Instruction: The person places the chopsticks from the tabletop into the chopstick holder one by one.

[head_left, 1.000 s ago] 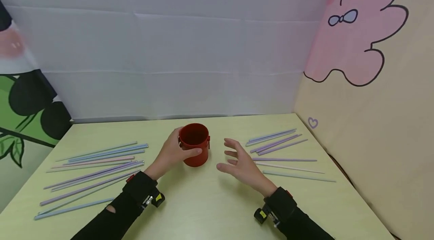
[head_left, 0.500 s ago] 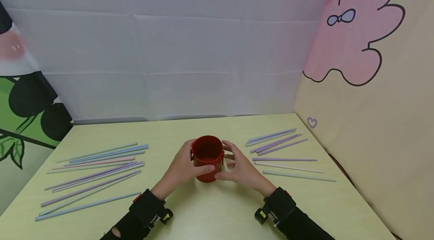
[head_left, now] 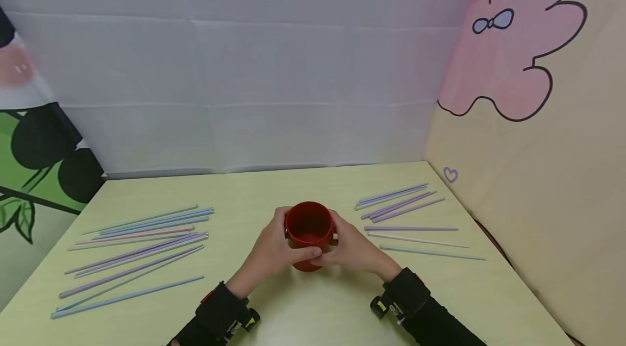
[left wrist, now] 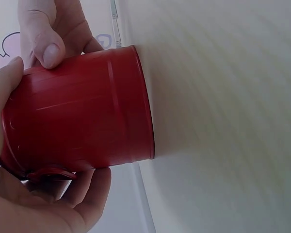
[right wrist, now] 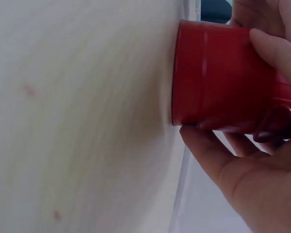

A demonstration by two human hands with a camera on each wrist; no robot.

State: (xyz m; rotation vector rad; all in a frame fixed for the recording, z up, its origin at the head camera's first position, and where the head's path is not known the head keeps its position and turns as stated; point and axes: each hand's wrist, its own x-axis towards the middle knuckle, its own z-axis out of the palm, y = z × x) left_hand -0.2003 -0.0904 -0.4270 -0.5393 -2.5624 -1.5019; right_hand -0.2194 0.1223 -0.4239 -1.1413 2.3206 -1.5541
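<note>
A red bucket [head_left: 309, 218] with small lugs on its sides stands upright near the middle of the table, its open mouth up; I see nothing inside it. My left hand [head_left: 274, 248] grips its left side, with the thumb across the front. On the other side my right hand [head_left: 354, 245] holds it too, and the thumbs meet at the front. In the left wrist view the bucket [left wrist: 82, 111] has its base at or very close to the tabletop. Fingers curl under a lug of the bucket [right wrist: 225, 77] in the right wrist view.
Several thin pastel sticks [head_left: 127, 296] lie spread on the left of the pale table [head_left: 293, 319]. Another group of sticks [head_left: 411, 229] lies on the right. A white cloth [head_left: 274, 74] hangs behind the table, and a wall [head_left: 562, 199] borders its right side.
My left hand has brought the bucket rightward and nearer to me, to my right hand. The right hand, earlier apart from it, now grips it as well. The sticks have stayed put.
</note>
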